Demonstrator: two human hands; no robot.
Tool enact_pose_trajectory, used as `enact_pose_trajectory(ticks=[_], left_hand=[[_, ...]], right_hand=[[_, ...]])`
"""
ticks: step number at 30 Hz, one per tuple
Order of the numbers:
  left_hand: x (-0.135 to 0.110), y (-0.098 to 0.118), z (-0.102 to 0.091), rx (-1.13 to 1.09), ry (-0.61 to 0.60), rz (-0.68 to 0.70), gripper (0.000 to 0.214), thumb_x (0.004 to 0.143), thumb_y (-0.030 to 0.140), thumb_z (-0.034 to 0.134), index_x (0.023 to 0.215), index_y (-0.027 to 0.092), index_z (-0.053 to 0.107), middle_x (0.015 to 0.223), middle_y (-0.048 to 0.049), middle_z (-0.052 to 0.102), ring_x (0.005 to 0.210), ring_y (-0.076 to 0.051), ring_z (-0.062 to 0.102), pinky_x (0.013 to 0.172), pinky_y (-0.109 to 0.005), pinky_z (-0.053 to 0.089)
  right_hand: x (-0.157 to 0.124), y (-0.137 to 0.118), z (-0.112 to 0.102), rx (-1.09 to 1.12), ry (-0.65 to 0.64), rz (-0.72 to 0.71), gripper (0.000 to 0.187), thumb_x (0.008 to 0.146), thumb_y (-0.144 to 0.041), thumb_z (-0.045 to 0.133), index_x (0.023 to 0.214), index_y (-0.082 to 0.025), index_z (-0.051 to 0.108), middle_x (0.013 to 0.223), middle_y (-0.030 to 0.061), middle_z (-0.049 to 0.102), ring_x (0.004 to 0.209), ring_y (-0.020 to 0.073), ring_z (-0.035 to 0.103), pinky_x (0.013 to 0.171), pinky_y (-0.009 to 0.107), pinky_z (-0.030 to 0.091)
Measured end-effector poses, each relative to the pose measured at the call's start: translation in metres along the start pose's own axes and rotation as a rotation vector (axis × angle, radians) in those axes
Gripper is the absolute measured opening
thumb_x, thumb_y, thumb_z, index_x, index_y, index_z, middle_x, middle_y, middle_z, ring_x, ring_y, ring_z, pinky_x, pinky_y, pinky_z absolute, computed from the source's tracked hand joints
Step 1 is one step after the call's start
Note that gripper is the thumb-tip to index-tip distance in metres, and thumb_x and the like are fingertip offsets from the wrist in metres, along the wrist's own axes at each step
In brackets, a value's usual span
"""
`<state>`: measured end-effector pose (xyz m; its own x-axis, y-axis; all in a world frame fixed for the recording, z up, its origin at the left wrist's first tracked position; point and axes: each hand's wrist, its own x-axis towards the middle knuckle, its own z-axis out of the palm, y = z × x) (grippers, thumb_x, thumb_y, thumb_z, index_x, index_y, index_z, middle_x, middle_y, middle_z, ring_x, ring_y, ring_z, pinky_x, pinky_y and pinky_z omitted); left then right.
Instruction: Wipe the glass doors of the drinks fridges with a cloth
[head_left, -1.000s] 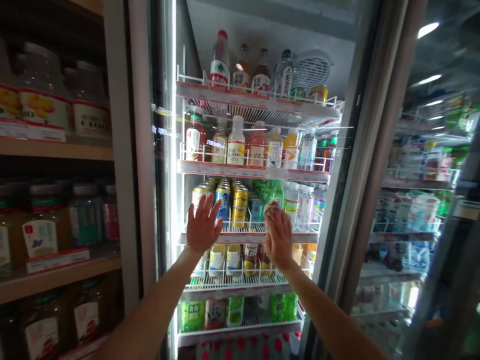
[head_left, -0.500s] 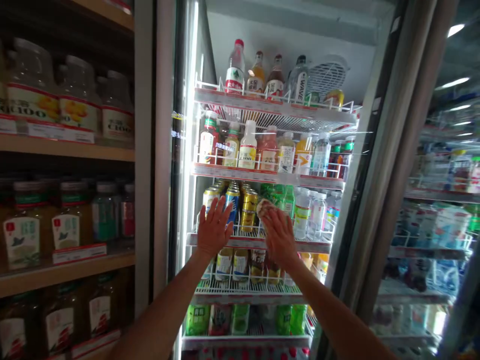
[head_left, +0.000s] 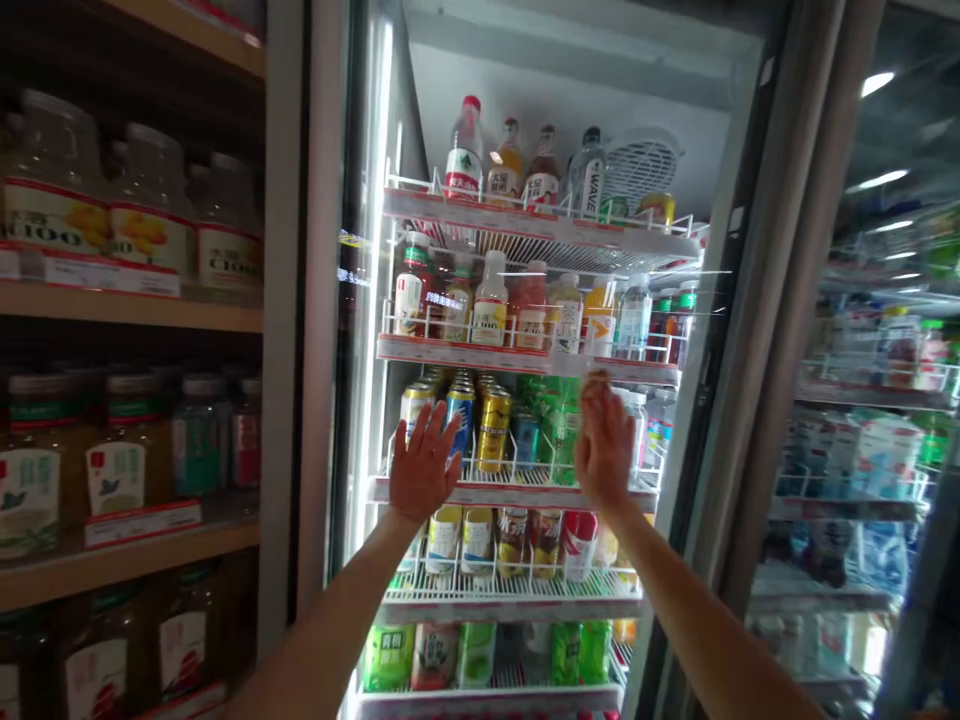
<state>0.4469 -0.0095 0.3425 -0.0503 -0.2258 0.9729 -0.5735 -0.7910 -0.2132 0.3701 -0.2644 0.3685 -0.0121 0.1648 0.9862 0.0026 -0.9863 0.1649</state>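
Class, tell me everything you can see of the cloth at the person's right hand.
The cloth shows as a small, rounded, brownish patch at the fingertips of the right hand, which seems to cover the rest. It looks like soft, bunched fabric, but blur hides its weave and edges. It is held up, appearing in the view beside the tops of the green bottles. The fingers seem to touch it; what lies against its far side cannot be seen.
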Motion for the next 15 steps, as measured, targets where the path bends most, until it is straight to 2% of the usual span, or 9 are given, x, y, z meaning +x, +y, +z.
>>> enact_pose_trajectory(ticks=[2,3,5,7,9,13,15], left_hand=[[-0.001,0.000,0.001,0.006,-0.002,-0.003,0.064,0.089,0.032,0.045,0.146,0.024,0.016,0.147,-0.0082,0.031,0.139,-0.022,0.019,0.115,-0.044,0.011],[-0.001,0.000,0.001,0.007,-0.001,-0.003,0.064,0.089,0.032,0.045,0.146,0.024,0.016,0.147,-0.0080,0.032,0.139,-0.022,0.019,0.115,-0.044,0.011],[-0.001,0.000,0.001,0.001,0.007,-0.004,0.064,0.089,0.031,0.046,0.145,0.024,0.017,0.146,-0.0077,0.032,0.139,-0.022,0.019,0.115,-0.044,0.011],[0.000,-0.001,0.000,-0.006,0.012,0.000,0.064,0.089,0.031,0.046,0.145,0.024,0.017,0.146,-0.0082,0.033,0.140,-0.021,0.018,0.115,-0.043,0.010],[0.001,-0.001,-0.001,-0.013,0.013,0.001,0.064,0.089,0.031,0.046,0.145,0.024,0.018,0.146,-0.0088,0.032,0.140,-0.021,0.017,0.115,-0.043,0.010],[0.002,-0.001,-0.001,-0.027,0.037,0.012,0.064,0.088,0.031,0.046,0.145,0.024,0.018,0.147,-0.0085,0.031,0.140,-0.020,0.018,0.115,-0.043,0.010],[0.002,-0.001,0.000,-0.031,0.054,0.012,0.064,0.088,0.030,0.046,0.145,0.024,0.018,0.147,-0.0079,0.031,0.140,-0.021,0.019,0.115,-0.043,0.010]], right_hand=[[0.013,0.018,0.003,-0.038,0.173,0.165,0.059,0.085,-0.016,0.038,0.143,-0.020,0.028,0.148,0.0141,0.029,0.136,0.0310,0.027,0.104,0.058,0.030],[0.018,0.019,0.004,-0.037,0.215,0.187,0.059,0.085,-0.016,0.037,0.143,-0.019,0.028,0.148,0.0142,0.028,0.136,0.0314,0.027,0.103,0.058,0.031],[0.023,0.011,0.007,-0.003,0.173,0.103,0.059,0.085,-0.016,0.038,0.143,-0.022,0.027,0.149,0.0119,0.027,0.137,0.0300,0.025,0.105,0.057,0.030],[0.021,0.003,0.006,0.027,0.048,-0.040,0.060,0.086,-0.015,0.039,0.143,-0.026,0.027,0.149,0.0089,0.030,0.138,0.0272,0.026,0.106,0.053,0.031],[0.019,0.013,0.003,0.015,0.002,-0.068,0.058,0.086,-0.015,0.040,0.142,-0.025,0.030,0.148,0.0091,0.032,0.137,0.0263,0.027,0.107,0.051,0.031],[0.021,0.064,-0.003,-0.075,0.224,0.207,0.054,0.084,-0.017,0.039,0.138,-0.012,0.037,0.147,0.0180,0.030,0.135,0.0306,0.030,0.105,0.056,0.032],[0.022,0.070,-0.003,-0.087,0.277,0.292,0.053,0.084,-0.017,0.037,0.136,-0.010,0.039,0.146,0.0195,0.031,0.135,0.0317,0.030,0.104,0.058,0.032]])
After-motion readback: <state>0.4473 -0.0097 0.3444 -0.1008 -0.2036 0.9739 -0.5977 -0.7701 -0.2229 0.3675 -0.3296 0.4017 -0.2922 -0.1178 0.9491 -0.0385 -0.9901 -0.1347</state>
